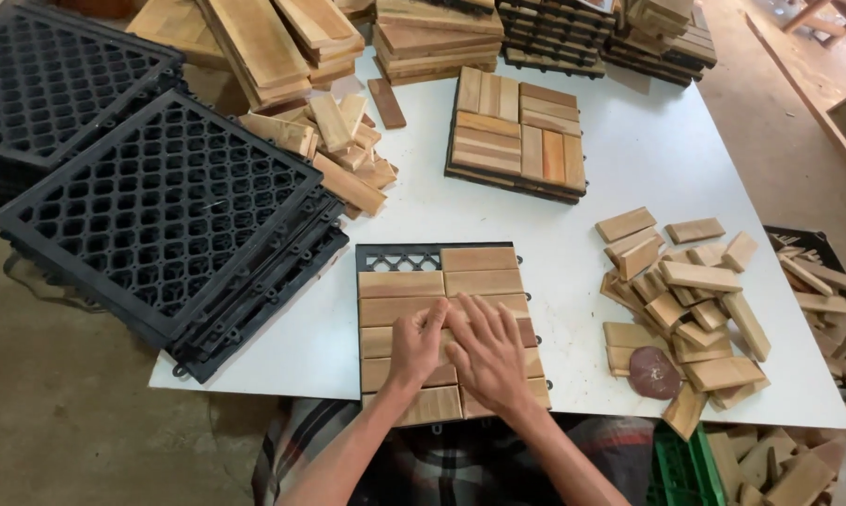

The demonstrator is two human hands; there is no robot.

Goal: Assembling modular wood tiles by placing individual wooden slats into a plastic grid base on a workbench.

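Pressing flat, fingers spread, left hand (415, 345) and right hand (487, 351) cover a slatted tile (441, 281); white table (648, 159), bare concrete floor (57, 422).

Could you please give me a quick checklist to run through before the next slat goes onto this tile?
1. Both hands on the tile: ok. Left hand and right hand press flat on the slats.
2. Grid fully covered: not ok, the top left corner is bare.
3. Slats seated flush: cannot tell, the hands cover the middle rows.
4. Loose blocks available: ok, a pile lies to the right.
5. Tile fully on the table: not ok, its near edge overhangs.
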